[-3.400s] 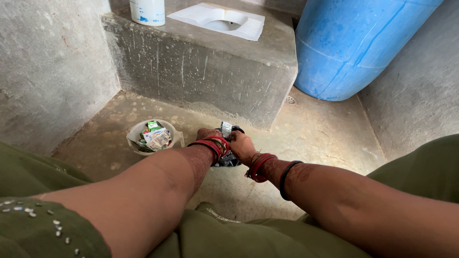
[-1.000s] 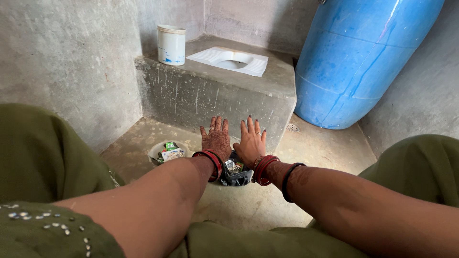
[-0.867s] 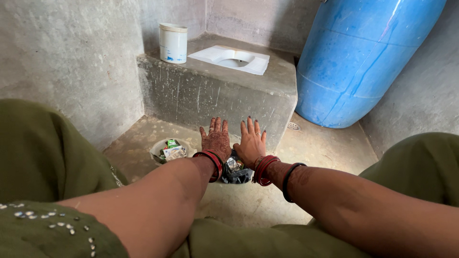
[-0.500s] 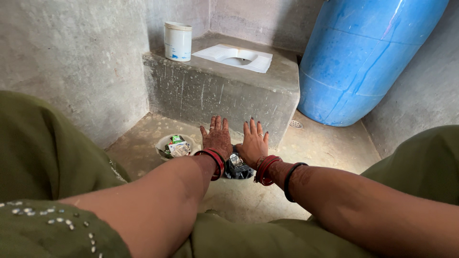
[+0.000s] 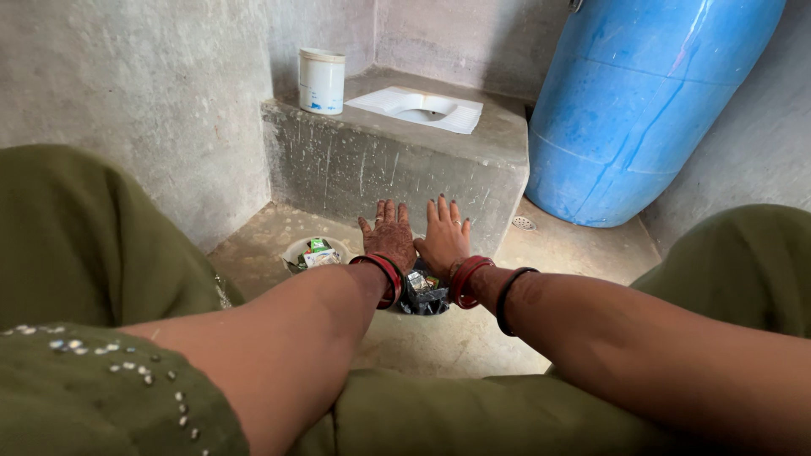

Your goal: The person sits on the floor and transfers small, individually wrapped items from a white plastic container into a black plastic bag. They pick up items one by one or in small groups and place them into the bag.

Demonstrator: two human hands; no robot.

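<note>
My left hand (image 5: 389, 233) and my right hand (image 5: 443, 238) are stretched out side by side, palms down, fingers spread, holding nothing. Both wrists wear red bangles; the right forearm also has a black band. Just under and between the wrists a small black container (image 5: 422, 295) sits on the concrete floor, stuffed with shiny wrappers. To the left of my left hand stands a white bowl (image 5: 297, 252) filled with green and white wrappers and packets.
A raised concrete step (image 5: 397, 160) holds a white squat toilet pan (image 5: 421, 108) and a white bucket (image 5: 321, 80). A large blue barrel (image 5: 642, 101) stands at the right, with a floor drain (image 5: 524, 223) near it. My green-clad knees frame both sides.
3.4 s ago both hands were pressing a wrapper into the black container. They let go and now hover flat and spread above it. The camera view has drifted slightly.
</note>
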